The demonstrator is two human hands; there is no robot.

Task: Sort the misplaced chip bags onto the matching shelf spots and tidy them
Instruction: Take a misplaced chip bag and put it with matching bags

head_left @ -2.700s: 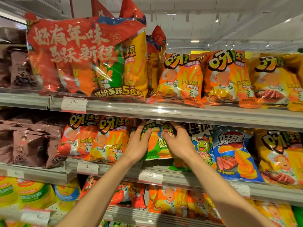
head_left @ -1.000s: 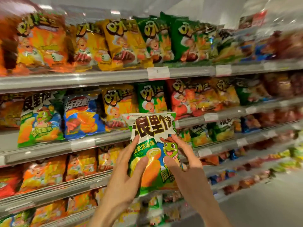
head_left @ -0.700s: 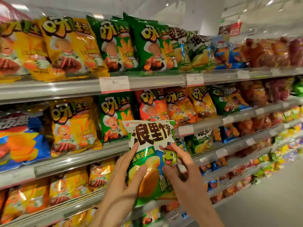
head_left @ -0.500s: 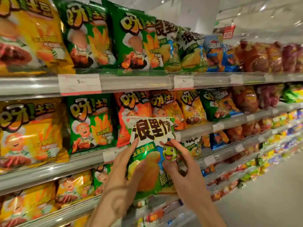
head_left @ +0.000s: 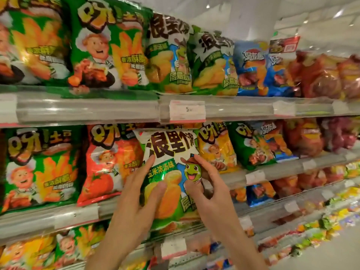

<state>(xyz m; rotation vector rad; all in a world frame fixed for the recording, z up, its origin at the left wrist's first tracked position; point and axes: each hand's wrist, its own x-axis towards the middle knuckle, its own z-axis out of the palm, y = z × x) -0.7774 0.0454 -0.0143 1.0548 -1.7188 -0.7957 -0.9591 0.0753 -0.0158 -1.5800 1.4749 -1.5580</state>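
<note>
Head camera: we hold a crinkled green-and-white foil chip bag with a cartoon turtle in a brown hat point(head_left: 169, 172) upright in front of the middle shelf's front edge point(head_left: 272, 170), the left hand point(head_left: 134, 207) and right hand point(head_left: 210, 193) each curled round a side, thumbs pressing the printed face. We read "浪里个浪" in heavy dark characters across its top and "玉米浓汤味" below; the price tag point(head_left: 187, 110) on the top shelf's front rail shows "5". Two bags of similar lettering and green-and-yellow colour point(head_left: 191, 61) stand on the top shelf near its middle, just left of blue bags point(head_left: 253, 69), and look to us the likely home. The neighbouring green, red and yellow bags with a chef figure point(head_left: 101, 47) read "呀!土豆". The risk we judge: lifting the slick bag could nudge the leaning top-row bags off the shelf edge, or a hard squeeze could crush the chips or burst the bag.
</note>
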